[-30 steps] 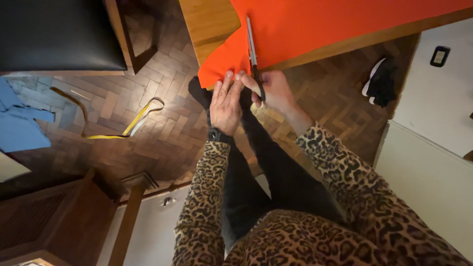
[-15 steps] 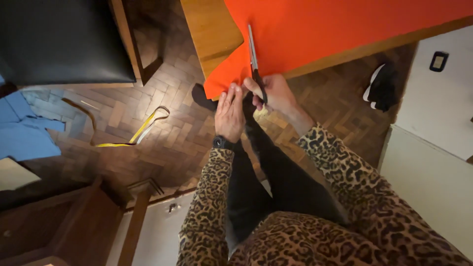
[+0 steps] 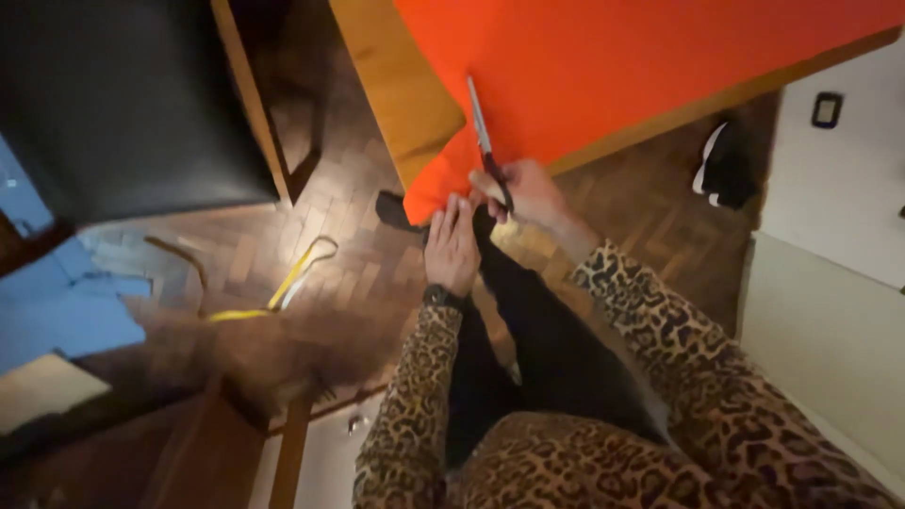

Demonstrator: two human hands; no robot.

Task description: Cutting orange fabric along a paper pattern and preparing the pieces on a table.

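Observation:
A large orange fabric sheet (image 3: pixel 622 66) covers a wooden table (image 3: pixel 386 85) and hangs over its near edge. My right hand (image 3: pixel 528 193) grips black-handled scissors (image 3: pixel 483 132), whose blades point away from me into the fabric. My left hand (image 3: pixel 452 245) lies flat with fingers together on the hanging orange corner, just left of the scissors. A dark watch sits on my left wrist. Both sleeves are leopard print.
A black chair seat (image 3: pixel 123 104) stands at the left over parquet floor. A yellow measuring tape (image 3: pixel 283 283) lies on the floor, blue fabric (image 3: pixel 57 311) at far left. A dark shoe (image 3: pixel 726 170) sits by a white wall (image 3: pixel 830 320) at right.
The view has shifted slightly. The scissors have advanced a little farther into the orange fabric, and my left hand stays pressed on the hanging edge.

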